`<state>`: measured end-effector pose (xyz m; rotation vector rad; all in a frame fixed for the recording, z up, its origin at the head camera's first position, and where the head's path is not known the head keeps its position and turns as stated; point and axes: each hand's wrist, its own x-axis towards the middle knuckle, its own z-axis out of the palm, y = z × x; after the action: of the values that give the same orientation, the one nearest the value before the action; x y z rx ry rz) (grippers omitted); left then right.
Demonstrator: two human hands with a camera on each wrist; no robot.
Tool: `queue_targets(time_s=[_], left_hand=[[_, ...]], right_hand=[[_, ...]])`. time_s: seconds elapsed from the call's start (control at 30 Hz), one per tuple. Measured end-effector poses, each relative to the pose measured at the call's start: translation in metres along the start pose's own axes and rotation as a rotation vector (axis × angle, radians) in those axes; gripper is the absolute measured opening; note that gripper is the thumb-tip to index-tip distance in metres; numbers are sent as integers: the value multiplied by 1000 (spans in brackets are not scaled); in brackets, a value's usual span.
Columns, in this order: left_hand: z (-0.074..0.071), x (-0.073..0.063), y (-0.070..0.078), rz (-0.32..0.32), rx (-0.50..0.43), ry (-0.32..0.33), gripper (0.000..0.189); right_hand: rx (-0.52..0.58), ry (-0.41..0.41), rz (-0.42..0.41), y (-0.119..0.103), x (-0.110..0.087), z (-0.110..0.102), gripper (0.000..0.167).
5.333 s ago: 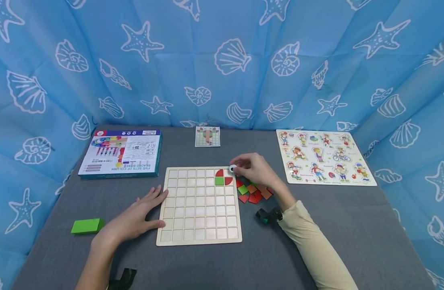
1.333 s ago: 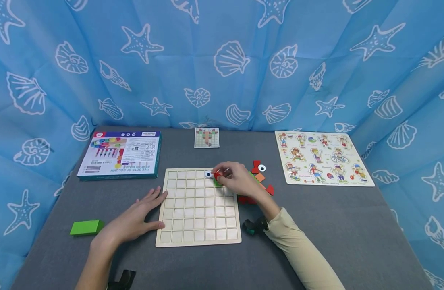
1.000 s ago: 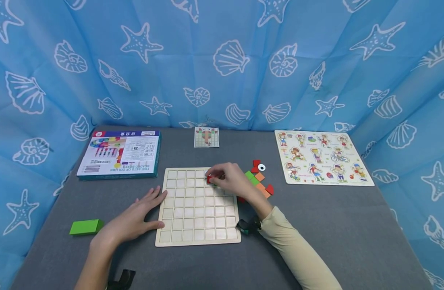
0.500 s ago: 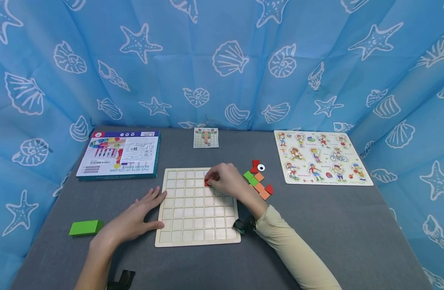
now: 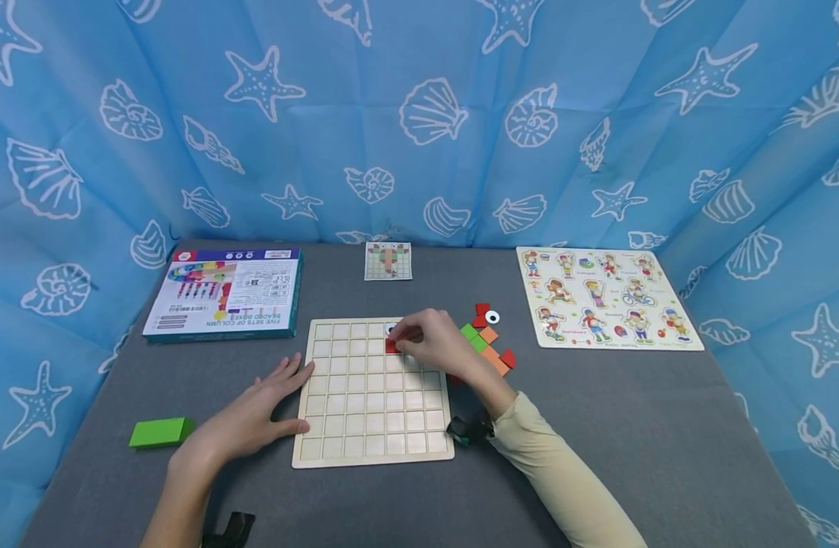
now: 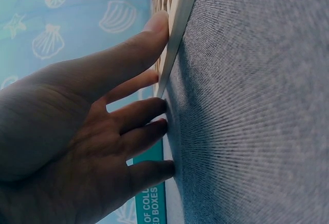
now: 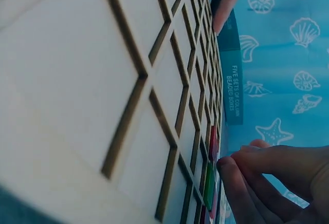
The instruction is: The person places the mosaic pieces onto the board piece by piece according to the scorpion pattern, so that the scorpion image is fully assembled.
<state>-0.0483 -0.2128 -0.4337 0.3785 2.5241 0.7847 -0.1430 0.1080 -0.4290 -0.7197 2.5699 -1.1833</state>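
Observation:
A pale wooden grid board (image 5: 371,453) lies in the middle. Spread along its left edge, the left hand (image 5: 265,403) touches the frame with thumb and fingertips; the left wrist view shows the thumb (image 6: 156,23) against the board's side. Over the upper right cells, the right hand (image 5: 429,339) bends its thumb and fingers together at a red tile (image 5: 390,346), low at the grid. A white eye tile (image 5: 390,327) peeks out above that tile, partly hidden by fingers. In the right wrist view a green tile (image 7: 209,185) sits in the board close by the fingertips.
Loose green, orange and red tiles (image 5: 490,352) and another eye tile (image 5: 492,317) lie right of the board. Behind stands a small pattern card (image 5: 388,261), with a box (image 5: 224,293) left and a picture puzzle board (image 5: 607,298) right. A green block (image 5: 161,432) is far left.
The right hand has gone from holding an eye tile at the board's upper right corner to a red tile farther left. An eye tile now sits in the top row. The left hand stays put.

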Motion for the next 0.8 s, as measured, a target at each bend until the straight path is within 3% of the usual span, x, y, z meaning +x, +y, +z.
queue_targets(time_s=[0.2,0.5,0.8], left_hand=[[0,0,0,1,-1,0,95],[0,0,-1,0,-1,-5,96],[-1,2,0,-11,2,-16,96]], right_hand=[[40,34,22,8,-11,-12,13],[73,83,123,28,-37,-50,20],[-20,123,146,63,-61,-75,19]])
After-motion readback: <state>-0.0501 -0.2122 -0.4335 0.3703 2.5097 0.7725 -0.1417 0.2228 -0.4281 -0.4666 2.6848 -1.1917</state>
